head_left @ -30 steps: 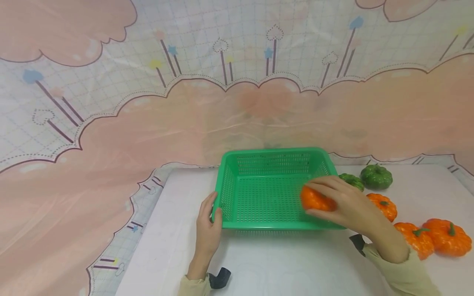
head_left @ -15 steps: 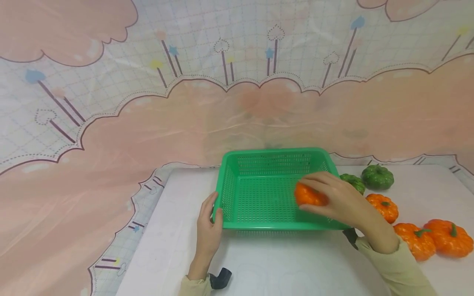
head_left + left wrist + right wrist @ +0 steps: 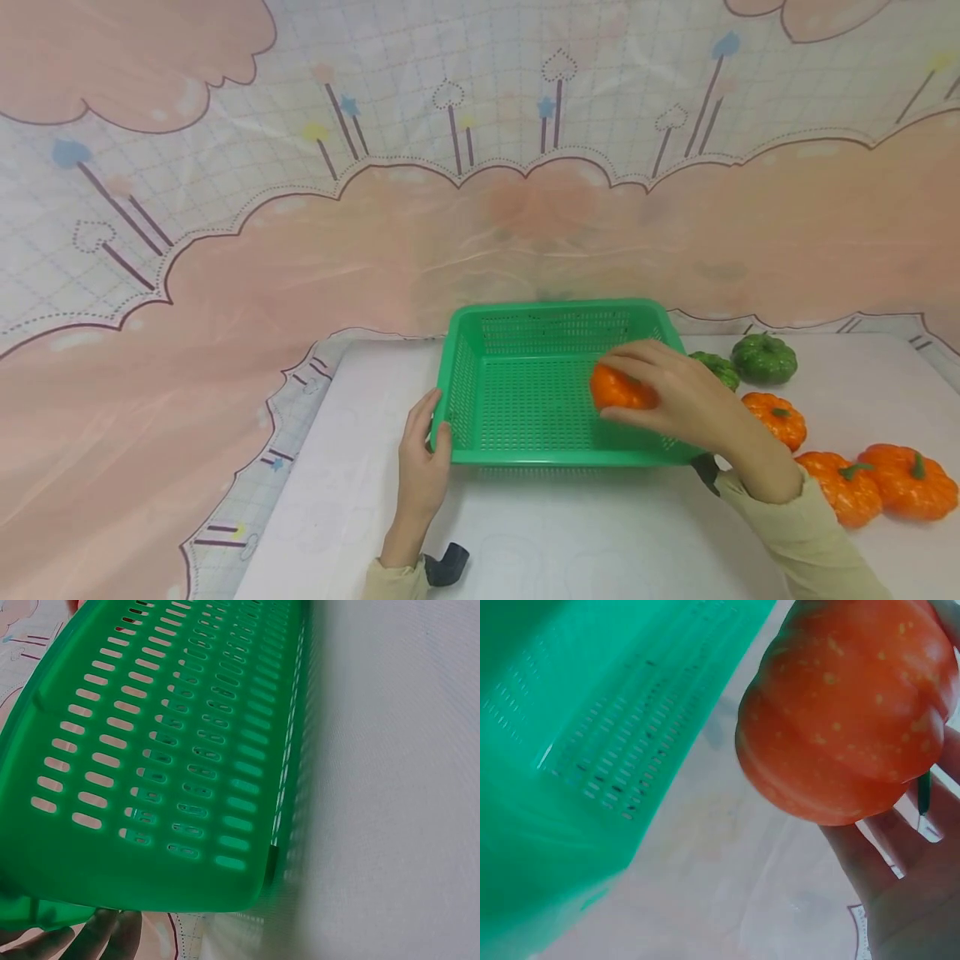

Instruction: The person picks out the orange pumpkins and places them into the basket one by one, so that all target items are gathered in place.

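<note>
Printed cloth (image 3: 277, 275) in peach and white drapes to the left of the person's left hand and rises beyond both hands. Under the hands lies a white counter (image 3: 555, 537). The left hand (image 3: 422, 467), its cuff pale and a dark fitting (image 3: 447, 565) beside the wrist, holds the near left corner of a green basket (image 3: 570, 457), thumb and fingers at the rim. The basket, slotted along its sides, spans the space between the hands, which are well apart. At its right side, the right hand (image 3: 690, 404) grips an orange pumpkin (image 3: 618, 390) between thumb and fingers (its green stem turned toward the palm in the right wrist view). The head view sets the pumpkin against the basket's interior; whether it touches the bottom cannot be told. Beyond the right hand sit a partly hidden green pumpkin (image 3: 717, 369) and a fuller green one (image 3: 765, 359). To the right of that hand are a smaller orange pumpkin (image 3: 775, 421), then a big speckled pumpkin (image 3: 836, 490) just beside the rightmost pumpkin (image 3: 909, 483), each with a green stem.
</note>
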Demonstrator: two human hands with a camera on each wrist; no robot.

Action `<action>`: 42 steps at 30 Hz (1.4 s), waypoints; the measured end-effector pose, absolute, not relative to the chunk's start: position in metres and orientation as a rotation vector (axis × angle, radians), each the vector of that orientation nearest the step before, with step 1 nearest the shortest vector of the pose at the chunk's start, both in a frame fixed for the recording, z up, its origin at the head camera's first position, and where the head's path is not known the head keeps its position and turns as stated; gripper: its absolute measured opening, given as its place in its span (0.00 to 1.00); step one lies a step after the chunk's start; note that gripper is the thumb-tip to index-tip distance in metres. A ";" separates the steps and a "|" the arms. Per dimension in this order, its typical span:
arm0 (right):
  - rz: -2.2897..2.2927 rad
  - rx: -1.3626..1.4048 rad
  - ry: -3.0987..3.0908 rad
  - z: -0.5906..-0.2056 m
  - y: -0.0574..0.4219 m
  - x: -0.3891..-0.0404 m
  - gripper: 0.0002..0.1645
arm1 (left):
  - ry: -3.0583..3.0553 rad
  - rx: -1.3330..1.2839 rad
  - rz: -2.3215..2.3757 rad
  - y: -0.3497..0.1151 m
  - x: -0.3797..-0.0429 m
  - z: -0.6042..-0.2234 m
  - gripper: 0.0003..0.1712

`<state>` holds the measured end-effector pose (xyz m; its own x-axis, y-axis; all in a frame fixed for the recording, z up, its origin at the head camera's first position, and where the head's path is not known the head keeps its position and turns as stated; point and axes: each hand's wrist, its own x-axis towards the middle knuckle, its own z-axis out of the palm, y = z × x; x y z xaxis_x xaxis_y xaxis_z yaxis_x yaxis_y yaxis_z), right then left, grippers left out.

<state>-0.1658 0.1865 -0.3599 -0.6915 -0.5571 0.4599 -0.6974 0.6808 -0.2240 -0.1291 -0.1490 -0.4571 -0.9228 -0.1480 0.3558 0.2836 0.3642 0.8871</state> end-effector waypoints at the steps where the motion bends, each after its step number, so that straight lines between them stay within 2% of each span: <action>1: 0.549 0.989 -2.540 -0.359 0.186 -0.167 0.35 | -2.256 -0.119 -1.580 -0.149 -0.129 -0.457 0.27; 15: 0.553 1.073 -2.522 -0.356 0.171 -0.180 0.34 | -2.255 -0.113 -1.583 -0.152 -0.135 -0.460 0.26; 30: 0.532 1.094 -2.594 -0.353 0.153 -0.196 0.38 | -2.267 -0.121 -1.578 -0.155 -0.140 -0.459 0.26; 42: 0.544 1.088 -2.638 -0.355 0.140 -0.204 0.37 | -2.275 -0.138 -1.566 -0.156 -0.141 -0.459 0.27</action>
<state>-0.2045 0.1400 -0.3549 -0.6955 -0.6267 0.3515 -0.7146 0.6544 -0.2472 -0.1415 -0.1561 -0.4593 -0.9252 -0.1292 0.3569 0.2874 0.3759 0.8810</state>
